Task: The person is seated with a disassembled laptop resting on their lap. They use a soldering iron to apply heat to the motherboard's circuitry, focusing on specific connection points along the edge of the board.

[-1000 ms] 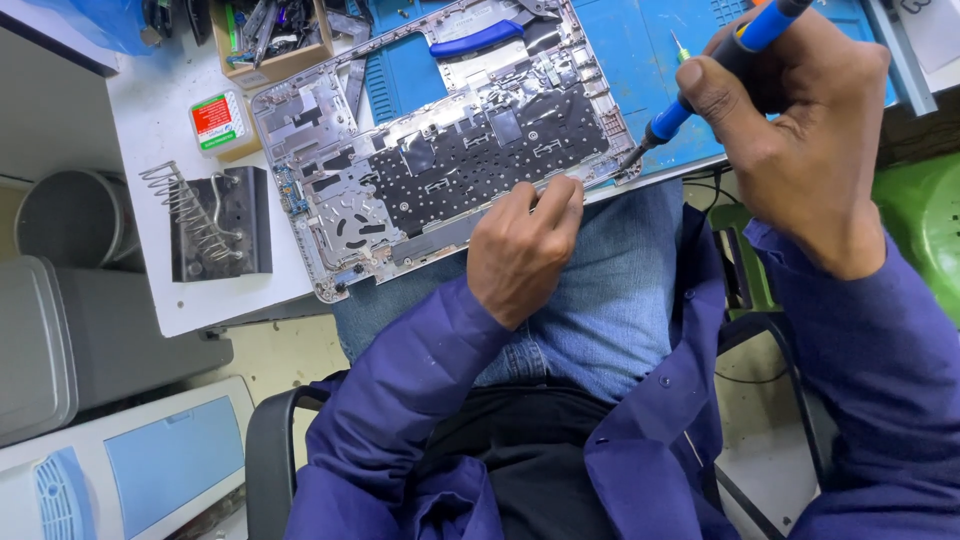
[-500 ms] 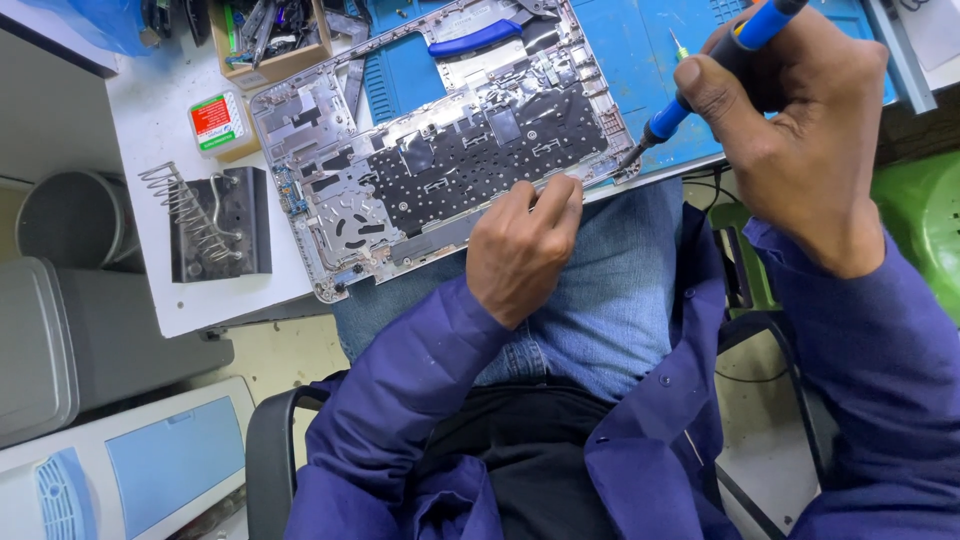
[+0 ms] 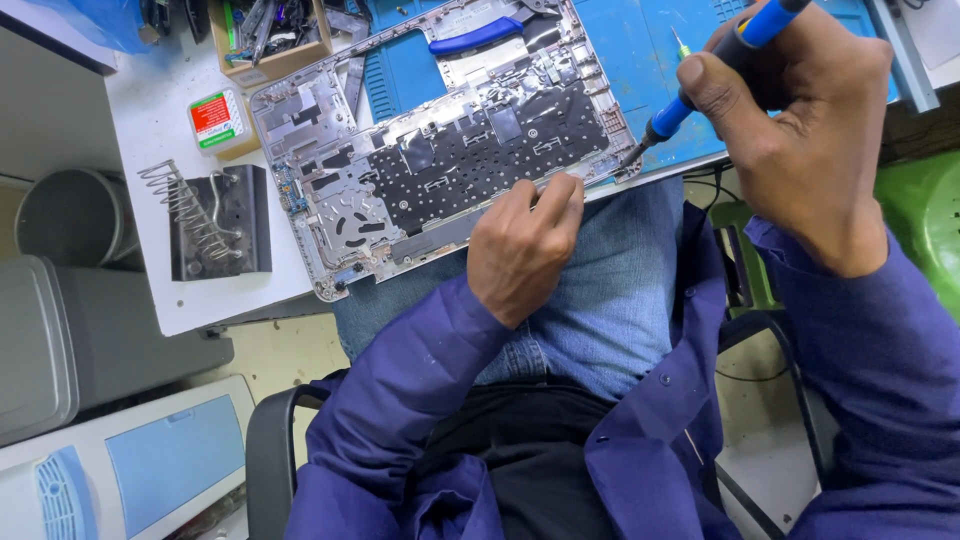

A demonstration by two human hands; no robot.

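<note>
An opened laptop base (image 3: 440,165), silver frame with a dark keyboard back, lies tilted across the desk edge. My left hand (image 3: 525,245) rests on its near edge, fingers curled and pressing the frame. My right hand (image 3: 800,130) grips a blue-handled soldering iron (image 3: 700,85) like a pen, and the metal tip touches the frame's near right corner.
A blue work mat (image 3: 640,50) lies under the laptop base. A soldering-iron stand (image 3: 210,220) with a coiled spring sits at the left, beside a small tin (image 3: 218,120) and a cardboard box of tools (image 3: 265,35). Blue-handled pliers (image 3: 475,38) lie further back.
</note>
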